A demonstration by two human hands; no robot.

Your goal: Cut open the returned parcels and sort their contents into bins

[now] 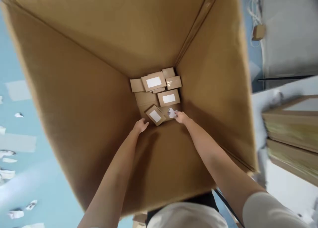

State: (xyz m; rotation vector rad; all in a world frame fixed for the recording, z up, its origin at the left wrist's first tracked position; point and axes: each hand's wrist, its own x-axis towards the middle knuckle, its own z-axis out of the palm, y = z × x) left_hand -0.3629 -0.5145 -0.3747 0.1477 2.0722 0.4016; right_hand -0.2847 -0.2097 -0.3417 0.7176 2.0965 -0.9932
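Note:
Both of my arms reach deep into a tall cardboard box point(84, 99). My right hand point(181, 117) is closed on a small white paper piece point(171, 113) with dark marks, near the bottom of the box. Left of it, my left hand point(141, 125) has its fingers apart and holds nothing, beside a tilted small carton point(160, 114) with a white label. Another labelled carton point(169, 98) lies just above the paper. Farther back sit a larger labelled carton point(153, 82), a taped carton point(173, 82) and a plain one point(168, 72).
Stacked cartons point(293, 128) stand outside the box at the right. White cables and a small brown block point(258, 32) are at the upper right. White scraps point(16, 214) lie on the blue floor point(54, 185) at the left.

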